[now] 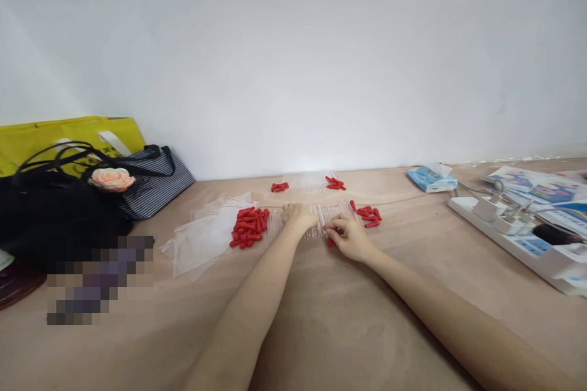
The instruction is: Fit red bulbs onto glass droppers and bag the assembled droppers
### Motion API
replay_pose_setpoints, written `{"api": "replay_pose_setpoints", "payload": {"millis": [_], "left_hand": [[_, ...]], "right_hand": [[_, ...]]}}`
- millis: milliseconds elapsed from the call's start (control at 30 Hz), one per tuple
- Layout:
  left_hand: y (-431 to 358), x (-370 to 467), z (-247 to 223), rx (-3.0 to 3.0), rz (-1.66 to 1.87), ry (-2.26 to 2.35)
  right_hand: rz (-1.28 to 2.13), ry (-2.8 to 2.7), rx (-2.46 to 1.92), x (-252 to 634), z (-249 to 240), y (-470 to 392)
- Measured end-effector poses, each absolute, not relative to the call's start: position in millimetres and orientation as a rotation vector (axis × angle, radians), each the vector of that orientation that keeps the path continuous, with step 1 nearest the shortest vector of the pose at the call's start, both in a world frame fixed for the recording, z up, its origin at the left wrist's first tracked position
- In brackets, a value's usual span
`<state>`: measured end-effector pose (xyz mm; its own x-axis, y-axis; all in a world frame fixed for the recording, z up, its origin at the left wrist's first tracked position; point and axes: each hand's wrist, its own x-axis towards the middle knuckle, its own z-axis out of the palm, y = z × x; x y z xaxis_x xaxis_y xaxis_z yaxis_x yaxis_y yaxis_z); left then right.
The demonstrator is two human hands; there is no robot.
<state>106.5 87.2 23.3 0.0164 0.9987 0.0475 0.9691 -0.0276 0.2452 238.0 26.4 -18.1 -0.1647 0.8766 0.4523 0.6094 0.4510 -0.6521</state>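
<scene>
A row of thin clear glass tubes (275, 225) lies side by side on the table, with both my hands over it. My left hand (300, 218) rests on the middle of the row, its fingers mostly hidden behind the back of the hand. At the row's near right part, my right hand (351, 239) is closed in a pinch, with a red rubber bulb (331, 243) showing under its thumb and fingertips. One pile of red rubber bulbs (249, 227) lies left of the tubes, and a smaller group of bulbs (370, 215) lies to the right.
Clear zip bags (202, 238) are spread at left. Farther back lie another clear bag (307, 182) and two small groups of red bulbs (336, 184). Handbags (156, 186) stand far left. A blue tissue pack (431, 178) and a white power strip (513, 244) with chargers occupy the right.
</scene>
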Motion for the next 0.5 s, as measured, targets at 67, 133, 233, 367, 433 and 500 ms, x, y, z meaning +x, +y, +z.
{"api": "replay_pose_setpoints", "payload": {"millis": [67, 133, 233, 367, 433, 500], "left_hand": [[86, 105, 24, 2.156, 0.341, 2.036], [82, 99, 28, 2.210, 0.379, 1.936], [69, 82, 38, 2.317, 0.434, 1.704], [46, 45, 38, 2.443, 0.527, 1.379], [36, 28, 28, 2.538, 0.708, 1.171], [28, 16, 14, 2.630, 0.880, 1.089]], "right_hand": [[0.414, -1.918, -1.198, 239, -18, 23], [0.431, -1.943, -1.165, 241, -17, 20], [0.465, -1.999, -1.112, 247, -14, 17], [0.418, -2.192, -1.013, 257, -9, 15], [0.391, -2.287, -0.967, 263, -7, 16], [0.394, -2.355, -0.942, 269, -6, 18]]}}
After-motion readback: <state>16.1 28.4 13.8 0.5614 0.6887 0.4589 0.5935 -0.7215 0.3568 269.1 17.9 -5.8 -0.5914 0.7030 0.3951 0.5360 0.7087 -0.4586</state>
